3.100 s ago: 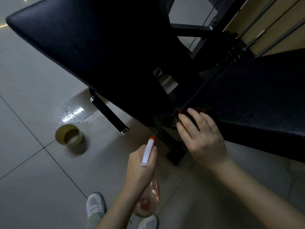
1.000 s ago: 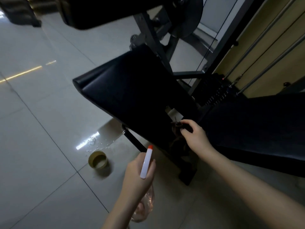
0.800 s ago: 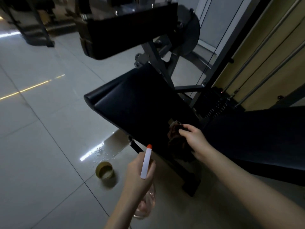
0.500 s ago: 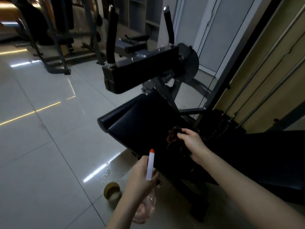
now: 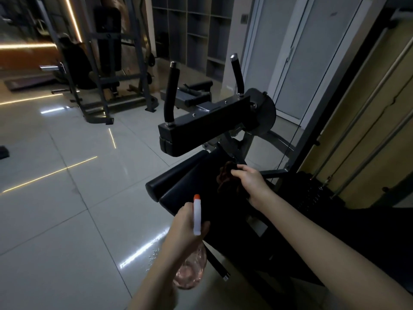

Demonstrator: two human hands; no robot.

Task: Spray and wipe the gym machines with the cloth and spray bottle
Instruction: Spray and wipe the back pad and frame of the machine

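Black machine pad (image 5: pixel 196 181), glossy tiled floor (image 5: pixel 67 215)

I see a dim room. The floor (image 5: pixel 55 215) is large, pale, glossy tiles with dark joints, crossed by thin bright reflected lines. An orange light strip (image 5: pixel 26 45) glows at far left. Open grey shelving (image 5: pixel 196 34) stands at the back, with pale door panels (image 5: pixel 297 63) beside it and tan wall panelling (image 5: pixel 362 104) at right.

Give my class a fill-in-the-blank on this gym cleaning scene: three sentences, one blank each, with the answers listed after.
The left hand grips a spray bottle whose nozzle tip is ____. The right hand holds a dark ____ over the black pad. The bar above the pad carries ____ upright handles.
Missing words: orange; cloth; two.
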